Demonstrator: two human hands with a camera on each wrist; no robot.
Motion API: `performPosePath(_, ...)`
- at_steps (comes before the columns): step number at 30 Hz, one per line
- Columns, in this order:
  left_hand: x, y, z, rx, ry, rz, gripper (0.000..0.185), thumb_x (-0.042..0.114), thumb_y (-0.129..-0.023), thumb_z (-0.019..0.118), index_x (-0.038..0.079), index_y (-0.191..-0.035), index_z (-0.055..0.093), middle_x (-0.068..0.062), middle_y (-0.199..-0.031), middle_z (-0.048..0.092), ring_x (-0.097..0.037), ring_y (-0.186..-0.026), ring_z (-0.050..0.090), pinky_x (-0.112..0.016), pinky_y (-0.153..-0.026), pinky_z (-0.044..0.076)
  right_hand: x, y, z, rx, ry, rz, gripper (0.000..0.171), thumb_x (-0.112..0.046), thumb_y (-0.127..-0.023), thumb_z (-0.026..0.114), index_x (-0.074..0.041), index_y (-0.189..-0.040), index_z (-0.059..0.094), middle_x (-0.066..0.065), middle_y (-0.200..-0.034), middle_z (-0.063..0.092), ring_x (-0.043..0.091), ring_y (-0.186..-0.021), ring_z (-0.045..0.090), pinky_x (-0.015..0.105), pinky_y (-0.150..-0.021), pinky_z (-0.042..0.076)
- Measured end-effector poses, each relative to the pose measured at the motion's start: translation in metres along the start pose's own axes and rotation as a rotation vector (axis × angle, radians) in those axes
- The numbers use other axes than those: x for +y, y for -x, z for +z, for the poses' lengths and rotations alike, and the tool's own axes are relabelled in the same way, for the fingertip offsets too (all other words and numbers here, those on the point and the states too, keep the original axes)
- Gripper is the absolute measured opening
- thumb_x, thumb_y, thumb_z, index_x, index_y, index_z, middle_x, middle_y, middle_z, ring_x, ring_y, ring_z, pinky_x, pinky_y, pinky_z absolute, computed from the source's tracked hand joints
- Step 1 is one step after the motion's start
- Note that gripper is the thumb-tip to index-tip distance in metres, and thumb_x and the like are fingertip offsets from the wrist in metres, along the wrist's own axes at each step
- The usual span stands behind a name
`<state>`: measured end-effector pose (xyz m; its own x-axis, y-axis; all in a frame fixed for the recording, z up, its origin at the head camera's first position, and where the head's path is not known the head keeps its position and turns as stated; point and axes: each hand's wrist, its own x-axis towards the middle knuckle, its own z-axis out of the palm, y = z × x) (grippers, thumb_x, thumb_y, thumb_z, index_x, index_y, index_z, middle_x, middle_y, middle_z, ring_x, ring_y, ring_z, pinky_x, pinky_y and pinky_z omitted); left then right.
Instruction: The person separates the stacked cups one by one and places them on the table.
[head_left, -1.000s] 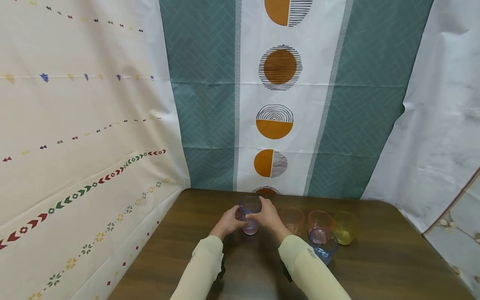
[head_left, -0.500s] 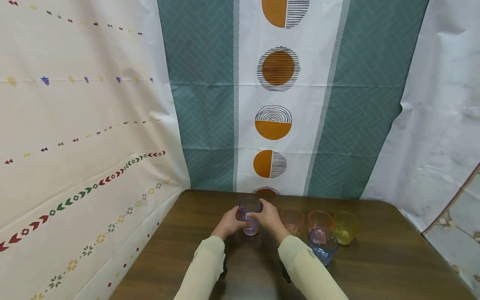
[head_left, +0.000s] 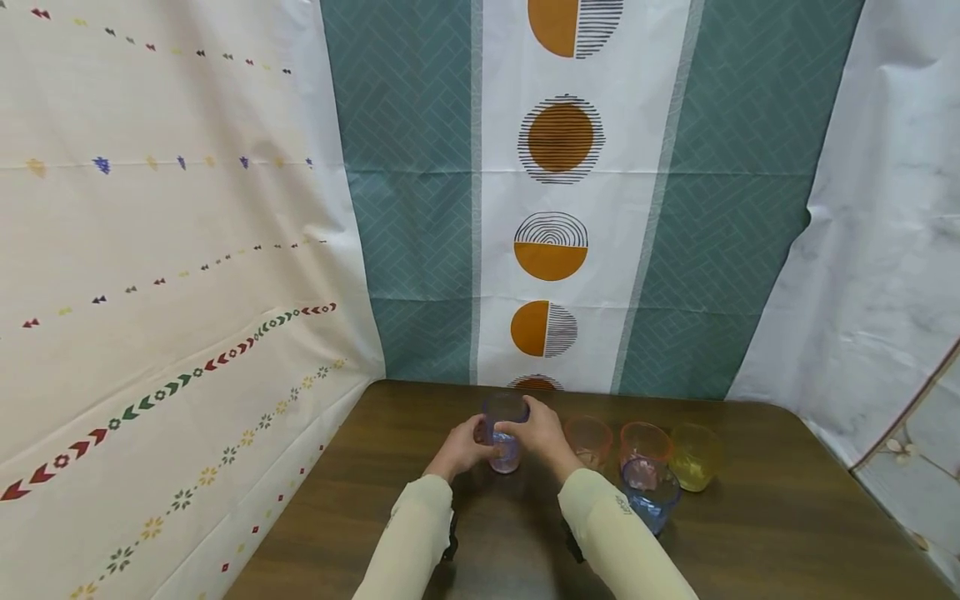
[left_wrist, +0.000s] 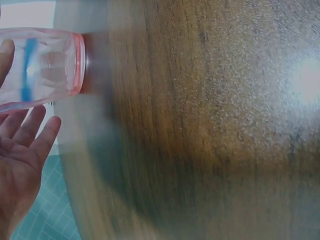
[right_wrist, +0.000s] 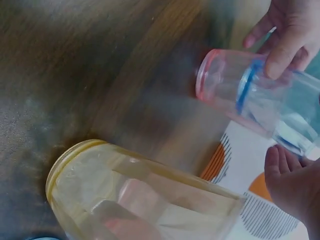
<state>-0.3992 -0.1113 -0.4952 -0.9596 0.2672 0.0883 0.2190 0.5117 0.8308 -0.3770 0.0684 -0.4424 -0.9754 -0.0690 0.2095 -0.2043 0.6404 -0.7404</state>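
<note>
Both hands are around a nested pair of clear tumblers at the back middle of the table. The lower, pink tumbler [head_left: 506, 463] has a blue tumbler [head_left: 506, 407] sitting upright in its mouth. My left hand [head_left: 458, 448] grips the pink tumbler; its thumb lies across the front, by the blue band of the inner tumbler's base in the right wrist view. Higher up, my right hand [head_left: 542, 432] holds the blue tumbler with thumb and fingers. Some fingers of the left hand [left_wrist: 22, 160] stretch behind the pink tumbler [left_wrist: 50, 65]. Whether the pair touches the table cannot be told.
To the right stand a peach tumbler [head_left: 588, 442], an orange-rimmed one [head_left: 646, 437], a yellow one [head_left: 696, 458] and, in front, another blue one [head_left: 651, 500]. Cloths hang behind the wooden table [head_left: 360, 517] and at its sides.
</note>
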Motion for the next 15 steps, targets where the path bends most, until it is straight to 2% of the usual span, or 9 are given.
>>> performPosePath(3,0.002,-0.001,0.001,-0.007,0.012,0.000,0.074,0.022,-0.084,0.082,-0.002,-0.143,0.044,-0.020,-0.132,0.058,-0.036,-0.120,0.057,-0.051,-0.098,0.048,-0.007,0.003,-0.014,0.030,-0.053,0.000,0.085,-0.039,-0.085,0.079,0.004,-0.147,0.040,0.025,-0.145,0.047,0.043,-0.131,0.046,0.055,-0.105,0.041)
performPosePath(7,0.003,0.000,0.001,-0.014,0.028,-0.003,0.074,0.024,-0.083,0.083,0.000,-0.143,0.046,-0.019,-0.136,0.057,-0.036,-0.124,0.055,-0.051,-0.100,0.047,-0.018,0.011,-0.049,0.035,-0.129,-0.025,0.082,-0.038,-0.085,0.079,-0.002,-0.149,0.041,0.021,-0.143,0.050,0.038,-0.124,0.054,0.051,-0.099,0.048)
performPosePath(11,0.003,0.001,-0.001,-0.005,0.015,-0.011,0.075,0.025,-0.081,0.084,0.001,-0.142,0.048,-0.018,-0.139,0.054,-0.037,-0.129,0.051,-0.052,-0.103,0.044,-0.014,0.026,-0.100,0.005,-0.200,-0.024,0.086,-0.039,-0.085,0.079,-0.003,-0.152,0.037,0.019,-0.145,0.049,0.035,-0.120,0.058,0.047,-0.094,0.052)
performPosePath(15,0.002,0.001,0.000,-0.002,0.007,-0.019,0.074,0.026,-0.081,0.084,0.001,-0.141,0.048,-0.018,-0.139,0.055,-0.036,-0.129,0.051,-0.052,-0.103,0.043,0.003,0.045,-0.158,0.024,-0.149,-0.032,0.093,-0.047,-0.085,0.076,-0.002,-0.154,0.032,0.020,-0.145,0.048,0.035,-0.119,0.058,0.046,-0.092,0.052)
